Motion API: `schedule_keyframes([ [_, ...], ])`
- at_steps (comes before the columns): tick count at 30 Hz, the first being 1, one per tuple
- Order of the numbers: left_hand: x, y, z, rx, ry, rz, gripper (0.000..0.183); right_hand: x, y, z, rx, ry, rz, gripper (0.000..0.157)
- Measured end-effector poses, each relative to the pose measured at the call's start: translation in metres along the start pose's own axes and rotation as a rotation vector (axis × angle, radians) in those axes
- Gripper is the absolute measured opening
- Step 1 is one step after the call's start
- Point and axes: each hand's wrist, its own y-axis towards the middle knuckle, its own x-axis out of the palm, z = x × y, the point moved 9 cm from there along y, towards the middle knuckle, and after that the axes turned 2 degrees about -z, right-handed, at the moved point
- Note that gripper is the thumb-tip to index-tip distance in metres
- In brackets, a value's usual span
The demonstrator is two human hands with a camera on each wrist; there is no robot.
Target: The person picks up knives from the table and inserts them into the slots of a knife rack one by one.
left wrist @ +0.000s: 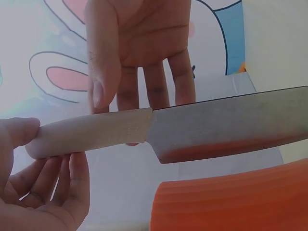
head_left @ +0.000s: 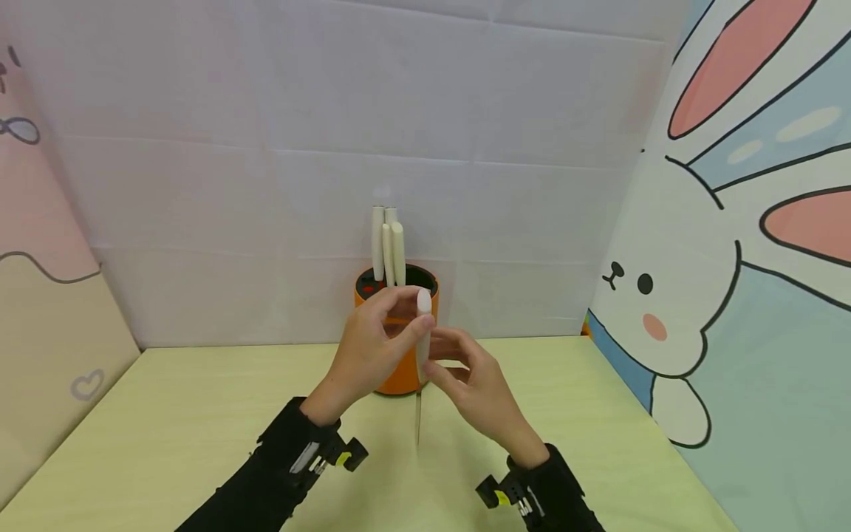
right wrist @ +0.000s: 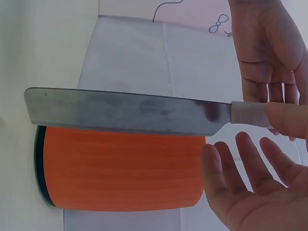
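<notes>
A kitchen knife (head_left: 423,355) with an off-white handle is held upright, its blade pointing down and seen nearly edge-on in the head view. The left hand (head_left: 374,346) grips the handle near its upper end. Lower down, close to the blade, the right hand (head_left: 484,386) has its thumb and fingers at the handle. Both wrist views show the broad, blunt-ended blade (right wrist: 130,109) side-on. Just behind the knife stands an orange round knife block (head_left: 399,381) with a dark top, partly hidden by the hands.
Several pale knife handles (head_left: 397,251) stick up from the left side of the block's top. The block stands on a pale yellow-green table (head_left: 219,414) near its back edge. A white sheet (head_left: 319,148) hangs behind, and a rabbit-print wall (head_left: 665,325) borders the right.
</notes>
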Motion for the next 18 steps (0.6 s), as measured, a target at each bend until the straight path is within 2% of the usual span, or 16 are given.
schedule_keyframes([
  [6, -0.012, 0.01, 0.003, 0.037, 0.058, 0.011, 0.033, -0.01, -0.003, 0.012, 0.041, -0.064, 0.015, 0.038],
  [13, -0.03, 0.025, 0.013, 0.063, 0.111, 0.0, 0.034, -0.028, -0.01, 0.058, 0.017, -0.179, 0.05, 0.039],
  [18, -0.048, 0.038, 0.019, 0.086, 0.131, 0.02, 0.035, -0.041, -0.017, 0.074, -0.001, -0.267, 0.057, 0.037],
])
